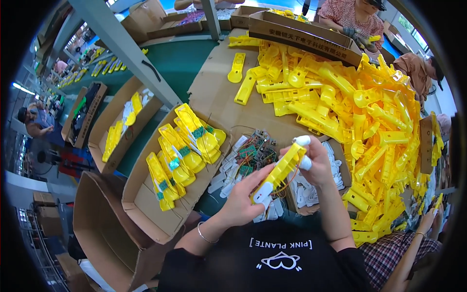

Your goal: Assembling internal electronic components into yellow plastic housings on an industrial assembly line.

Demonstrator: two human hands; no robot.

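A person holds a yellow plastic case (284, 169) before their chest, above the table: left hand (242, 198) pinching its near end between thumb and fingers, right hand (318, 163) pinching the far end with white-capped fingertips. Yellow cases (389, 138) heap up rightward; a cardboard tray (158, 220) of wired ones sits left.

A grey post (127, 51) stands — leftward, stacked cartons (47, 220), perhaps a fan (43, 161).

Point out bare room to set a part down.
Bare cardboard lies between the green belt and the yellow heap. The shallow box is bare at its near end, beside the yellow assemblies. Crowded: that heap, and the circuit boards among white pieces.
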